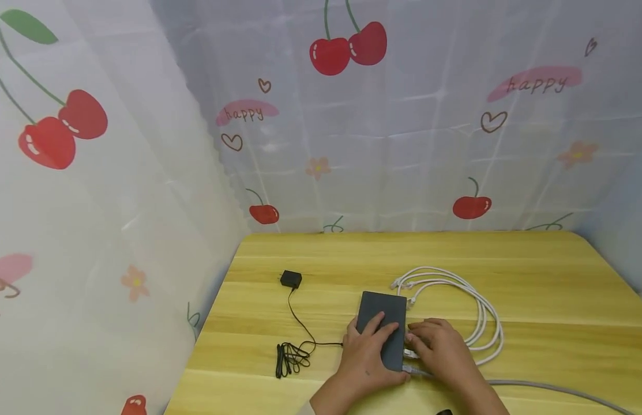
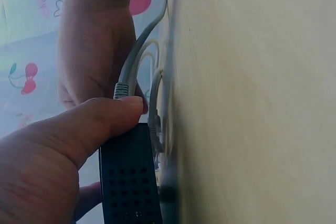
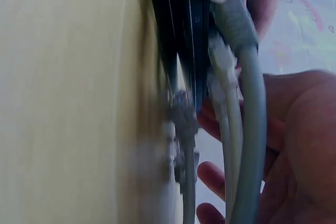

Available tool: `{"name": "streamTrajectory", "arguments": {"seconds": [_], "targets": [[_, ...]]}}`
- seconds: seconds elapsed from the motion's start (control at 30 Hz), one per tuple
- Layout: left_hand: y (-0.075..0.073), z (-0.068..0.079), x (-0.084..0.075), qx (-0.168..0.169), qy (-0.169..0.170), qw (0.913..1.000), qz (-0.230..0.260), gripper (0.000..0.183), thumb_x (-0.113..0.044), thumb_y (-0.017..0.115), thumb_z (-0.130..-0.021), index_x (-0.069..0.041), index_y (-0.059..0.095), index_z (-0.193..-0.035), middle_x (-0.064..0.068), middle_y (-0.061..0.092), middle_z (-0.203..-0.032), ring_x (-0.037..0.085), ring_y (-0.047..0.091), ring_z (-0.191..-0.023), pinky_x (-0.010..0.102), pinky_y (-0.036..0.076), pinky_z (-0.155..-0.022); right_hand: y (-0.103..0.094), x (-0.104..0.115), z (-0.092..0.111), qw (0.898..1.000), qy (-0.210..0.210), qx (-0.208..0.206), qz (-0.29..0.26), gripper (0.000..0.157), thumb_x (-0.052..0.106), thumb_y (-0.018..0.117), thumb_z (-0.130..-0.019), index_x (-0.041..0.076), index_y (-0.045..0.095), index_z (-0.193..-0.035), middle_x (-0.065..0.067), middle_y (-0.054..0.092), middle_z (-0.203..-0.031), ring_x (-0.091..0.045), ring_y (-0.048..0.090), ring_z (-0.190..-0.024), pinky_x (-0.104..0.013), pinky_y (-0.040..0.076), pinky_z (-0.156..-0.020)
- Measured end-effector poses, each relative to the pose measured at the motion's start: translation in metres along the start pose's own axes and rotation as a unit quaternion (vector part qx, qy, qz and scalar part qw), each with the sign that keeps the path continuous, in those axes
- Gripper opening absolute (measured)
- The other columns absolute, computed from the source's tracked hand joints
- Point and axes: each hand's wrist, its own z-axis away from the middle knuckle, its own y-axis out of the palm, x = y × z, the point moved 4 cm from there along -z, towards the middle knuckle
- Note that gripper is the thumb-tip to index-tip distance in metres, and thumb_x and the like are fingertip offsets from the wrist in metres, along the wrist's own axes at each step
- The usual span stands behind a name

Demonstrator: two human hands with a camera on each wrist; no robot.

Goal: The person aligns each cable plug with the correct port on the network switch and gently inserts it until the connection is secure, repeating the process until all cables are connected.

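Observation:
A dark, flat network switch point(image 1: 384, 323) lies on the table, its port side facing right. My left hand point(image 1: 366, 360) grips it, fingers spread over the top and thumb at the near right corner, beside the plug of a thick grey network cable point(image 2: 137, 56). My right hand point(image 1: 442, 349) is at the port side, thumb and finger around a white Ethernet cable point(image 3: 223, 114); the grey cable partly hides the pinch. A white plug point(image 1: 410, 353) sits at a port below the fingers. In the left wrist view, the switch's vented side point(image 2: 130, 182) is seen.
Looped white cables point(image 1: 489, 311) lie behind my right hand, with several loose plugs point(image 1: 409, 285) near the switch's far corner. To the left are a black power adapter point(image 1: 291, 279) and its bundled cord point(image 1: 293, 356). A cherry-print curtain point(image 1: 383, 144) surrounds the wooden table point(image 1: 559, 288).

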Motion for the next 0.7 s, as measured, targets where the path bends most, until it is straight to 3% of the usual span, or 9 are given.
{"name": "streamTrajectory", "arguments": {"seconds": [0.17, 0.37, 0.7], "targets": [[-0.001, 0.003, 0.001, 0.005, 0.002, 0.9999, -0.016, 0.08, -0.066, 0.082, -0.067, -0.048, 0.053, -0.139, -0.01, 0.032, -0.159, 0.051, 0.023, -0.142, 0.066, 0.036, -0.098, -0.009, -0.009, 0.002, 0.999, 0.02, -0.015, 0.023, 0.012, 0.016, 0.073, -0.09, 0.009, 0.08, -0.098, -0.008, 0.073, -0.113, -0.04, 0.063, -0.11, -0.057, 0.047, -0.093], [-0.006, 0.004, 0.002, 0.003, 0.001, 0.9992, -0.041, 0.08, -0.065, 0.082, -0.066, -0.048, 0.053, -0.139, -0.008, 0.033, -0.159, 0.052, 0.024, -0.142, 0.062, 0.038, -0.093, -0.013, -0.014, 0.002, 1.0, 0.006, -0.019, 0.014, 0.009, 0.015, 0.078, -0.085, 0.011, 0.08, -0.092, -0.014, 0.074, -0.109, -0.042, 0.066, -0.103, -0.059, 0.046, -0.092], [-0.004, 0.005, 0.002, 0.008, 0.002, 0.9978, -0.066, 0.085, -0.058, 0.087, -0.065, -0.047, 0.051, -0.141, -0.006, 0.029, -0.161, 0.052, 0.02, -0.144, 0.058, 0.035, -0.095, -0.009, -0.015, 0.002, 1.0, -0.012, -0.011, 0.02, 0.013, 0.021, 0.082, -0.081, 0.016, 0.078, -0.092, -0.002, 0.075, -0.101, -0.031, 0.07, -0.095, -0.052, 0.051, -0.087]]}}
